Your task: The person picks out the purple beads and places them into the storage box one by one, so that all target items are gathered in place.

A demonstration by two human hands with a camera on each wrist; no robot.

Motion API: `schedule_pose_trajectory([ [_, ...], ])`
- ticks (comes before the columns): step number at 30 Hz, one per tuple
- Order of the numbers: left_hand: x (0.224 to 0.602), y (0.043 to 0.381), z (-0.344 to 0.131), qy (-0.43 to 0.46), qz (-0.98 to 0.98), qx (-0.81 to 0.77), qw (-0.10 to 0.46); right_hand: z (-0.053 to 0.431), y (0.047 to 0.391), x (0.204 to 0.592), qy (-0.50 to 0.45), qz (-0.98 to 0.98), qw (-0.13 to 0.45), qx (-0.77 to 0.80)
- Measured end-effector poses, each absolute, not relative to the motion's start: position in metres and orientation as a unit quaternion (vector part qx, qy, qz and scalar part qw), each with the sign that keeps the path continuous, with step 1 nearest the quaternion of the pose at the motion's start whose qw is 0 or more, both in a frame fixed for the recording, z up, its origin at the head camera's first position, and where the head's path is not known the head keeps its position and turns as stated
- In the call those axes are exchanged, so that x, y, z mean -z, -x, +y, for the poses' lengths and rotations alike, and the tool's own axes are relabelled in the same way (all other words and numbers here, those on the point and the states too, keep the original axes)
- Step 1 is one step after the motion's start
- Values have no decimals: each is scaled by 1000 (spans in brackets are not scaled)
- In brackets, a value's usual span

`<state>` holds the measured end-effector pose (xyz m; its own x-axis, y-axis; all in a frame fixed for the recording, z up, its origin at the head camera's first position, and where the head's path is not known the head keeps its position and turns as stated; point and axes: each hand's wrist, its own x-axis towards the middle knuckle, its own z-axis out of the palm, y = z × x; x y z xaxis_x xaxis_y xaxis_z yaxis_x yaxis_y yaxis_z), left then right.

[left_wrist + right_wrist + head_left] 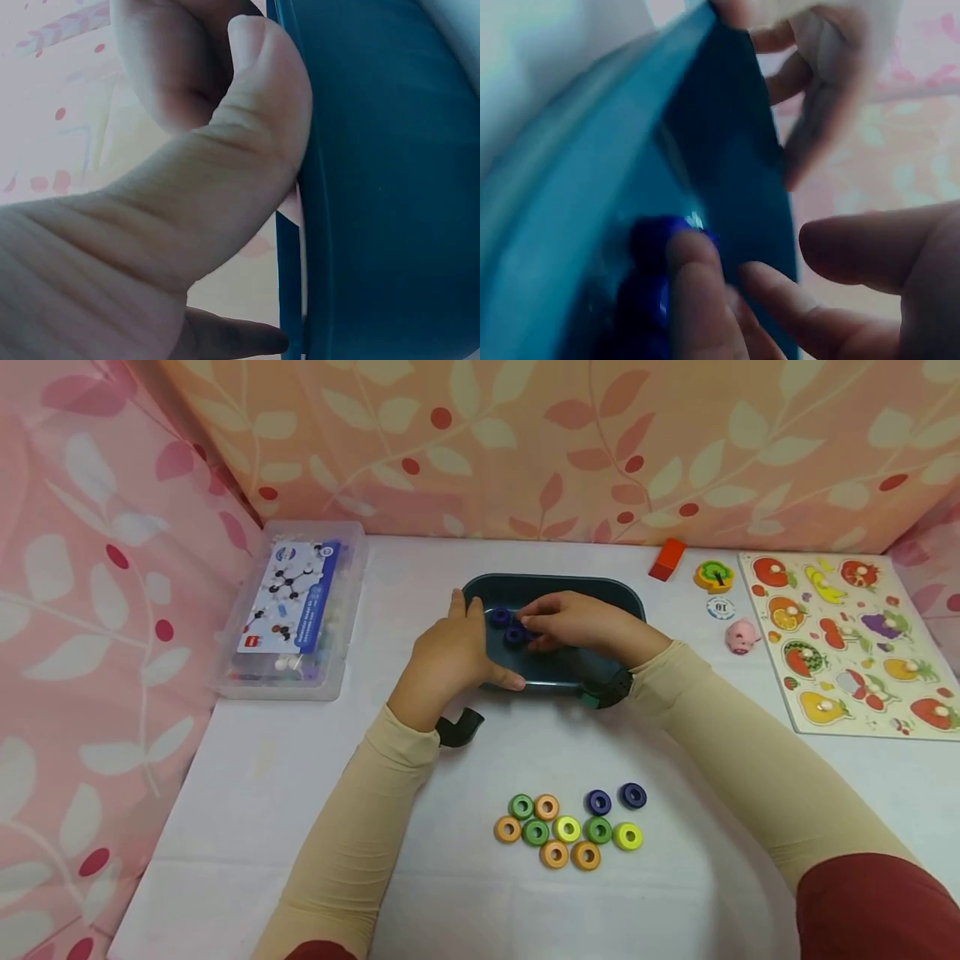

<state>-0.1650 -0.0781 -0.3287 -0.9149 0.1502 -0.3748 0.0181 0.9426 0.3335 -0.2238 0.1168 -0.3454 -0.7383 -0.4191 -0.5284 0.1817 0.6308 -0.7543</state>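
Note:
A dark teal plastic bin (600,583) stands at the back middle of the table, with dark blue rings (500,617) side by side on its floor. My right hand (577,625) reaches into the bin. One of its fingertips rests against a blue ring (652,240), while the thumb (855,244) stays apart from the fingers. At the bin's left end is my left hand (453,652), its fingers stretched along the outside and its thumb (262,97) against the rim. Parts of the rings are hidden behind the right fingers.
In front of the bin lie several orange, green and yellow rings (567,828) and two blue rings (633,796). A clear case (337,643) stands left. To the right are a red block (667,560), a tree piece (713,577), a pink pig (741,636) and a fruit puzzle board (847,643).

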Motion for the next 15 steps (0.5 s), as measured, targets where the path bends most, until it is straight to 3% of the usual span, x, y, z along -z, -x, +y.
schedule_pose_trajectory([
  [6, 329, 165, -78, -40, 965, -165, 201, 151, 196, 325, 114, 820, 351, 438],
  [15, 328, 165, -77, -39, 964, -169, 202, 209, 134, 326, 142, 805, 411, 405],
])
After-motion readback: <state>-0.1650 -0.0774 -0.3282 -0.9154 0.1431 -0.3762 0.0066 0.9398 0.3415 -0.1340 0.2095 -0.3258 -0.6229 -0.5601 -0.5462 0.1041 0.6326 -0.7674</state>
